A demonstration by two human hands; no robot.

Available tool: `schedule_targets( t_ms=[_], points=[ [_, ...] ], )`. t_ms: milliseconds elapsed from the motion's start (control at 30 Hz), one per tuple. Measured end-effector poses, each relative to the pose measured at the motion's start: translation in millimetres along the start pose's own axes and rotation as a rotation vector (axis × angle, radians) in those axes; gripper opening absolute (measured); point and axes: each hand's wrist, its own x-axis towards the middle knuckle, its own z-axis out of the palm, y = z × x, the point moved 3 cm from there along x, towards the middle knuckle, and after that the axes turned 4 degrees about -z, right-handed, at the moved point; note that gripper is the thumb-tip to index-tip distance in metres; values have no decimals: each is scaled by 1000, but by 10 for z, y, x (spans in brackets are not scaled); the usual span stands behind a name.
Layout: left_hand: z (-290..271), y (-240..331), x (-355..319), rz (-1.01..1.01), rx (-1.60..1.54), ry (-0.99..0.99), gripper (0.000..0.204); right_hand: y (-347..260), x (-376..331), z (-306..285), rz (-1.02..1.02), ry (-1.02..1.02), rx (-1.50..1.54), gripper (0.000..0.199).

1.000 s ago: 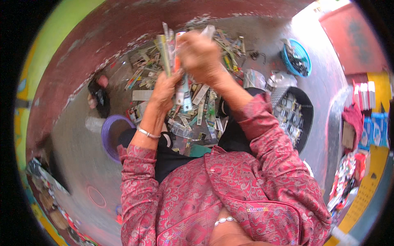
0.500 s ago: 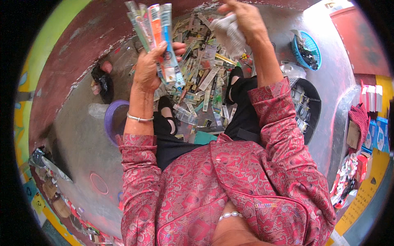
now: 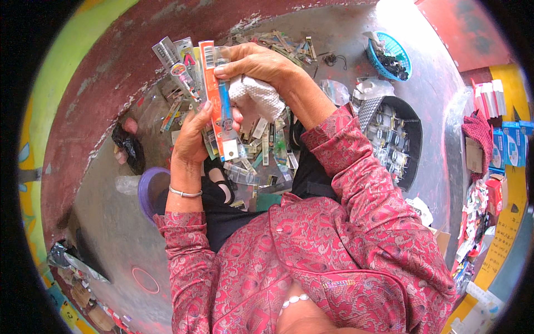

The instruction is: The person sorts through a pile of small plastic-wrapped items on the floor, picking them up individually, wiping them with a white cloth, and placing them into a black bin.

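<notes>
My left hand (image 3: 191, 138) is closed around a fanned bundle of long, slim plastic packages. At the front stand an orange package (image 3: 210, 83) and a blue one (image 3: 225, 106); a clear package with a pink mark (image 3: 188, 62) leans behind them to the left. My right hand (image 3: 260, 62) pinches the upper end of the bundle with thumb and fingers. Bunched under its palm is a white cloth (image 3: 256, 97). Below both hands, a heap of similar slim packages (image 3: 266, 146) covers the floor between my feet.
A purple basin (image 3: 146, 195) stands left of my leg, near a black plastic bag (image 3: 129, 150). To the right is a black tub (image 3: 413, 150) holding small packaged items. Beyond it sits a blue basket (image 3: 404, 49) with dark contents. Blue boxes (image 3: 513, 146) line the right wall.
My right hand has come left and down, with the cloth, from apart to the top of the bundle. The left hand has lowered slightly, and the packages are fanned wider.
</notes>
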Motion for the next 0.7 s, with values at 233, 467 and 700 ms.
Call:
schedule_targets(
  t_ms=[233, 467, 700],
  points=[
    [-166, -25, 78, 36, 13, 60, 31, -63, 8, -109, 125, 238, -739, 43],
    [-177, -41, 101, 40, 179, 199, 27, -327, -102, 77, -251, 615, -868, 39],
    [-120, -77, 143, 75, 406, 284, 18, -160, 59, 46, -76, 351, -787, 26]
  ],
)
